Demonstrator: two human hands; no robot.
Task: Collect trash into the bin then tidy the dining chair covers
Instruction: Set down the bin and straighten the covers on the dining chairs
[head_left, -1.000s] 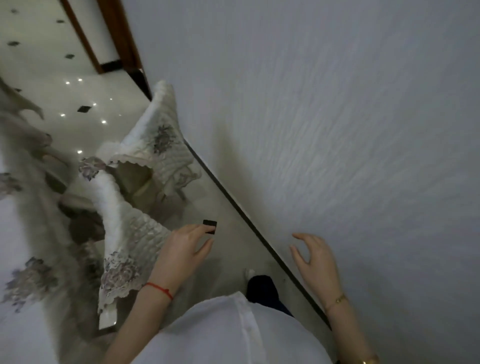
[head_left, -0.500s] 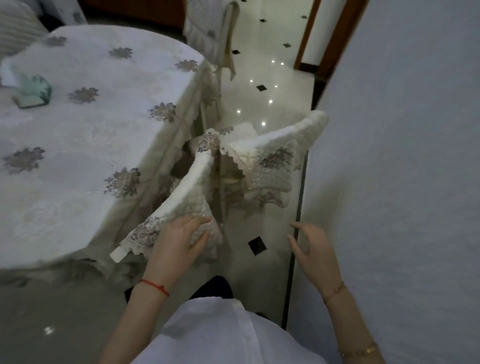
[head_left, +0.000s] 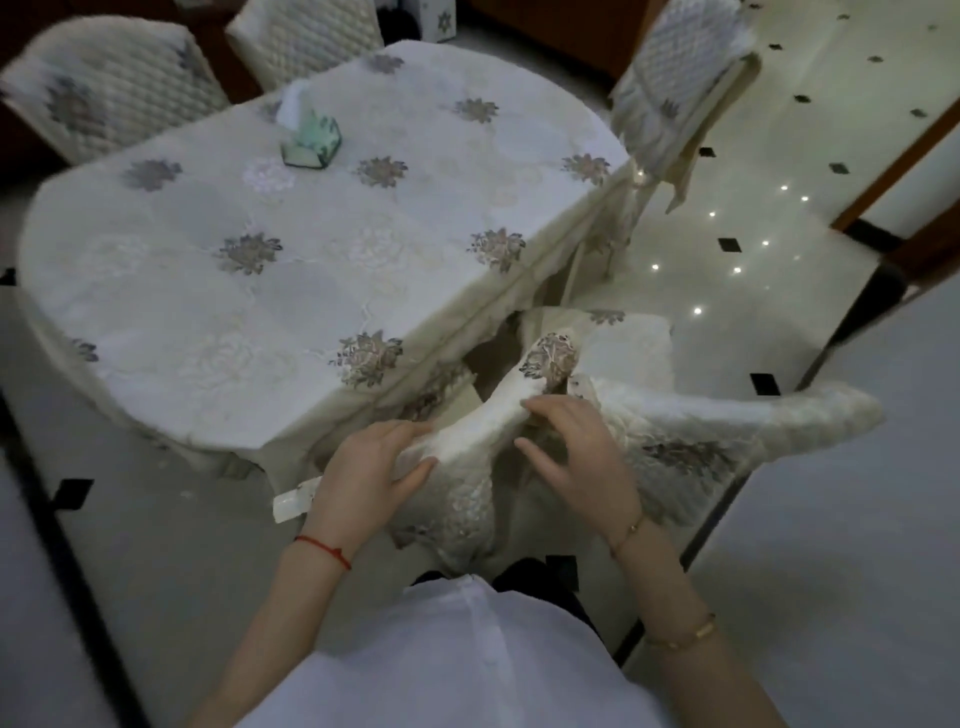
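Left hand grasps the top edge of the nearest chair cover — thumb under the fold, fingers over it. I note the right hand just beside it on the same quilted cover, fingers curled with the tips on the fabric; whether it pinches or only touches I cannot tell. This cover sits at the table edge — a second cover adjoins on the right. A tissue box stands on the table.

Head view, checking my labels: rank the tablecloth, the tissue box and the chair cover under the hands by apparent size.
1. Tablecloth, largest.
2. Chair cover gripped by the left hand, enlarged by nearness.
3. Tissue box, smallest.
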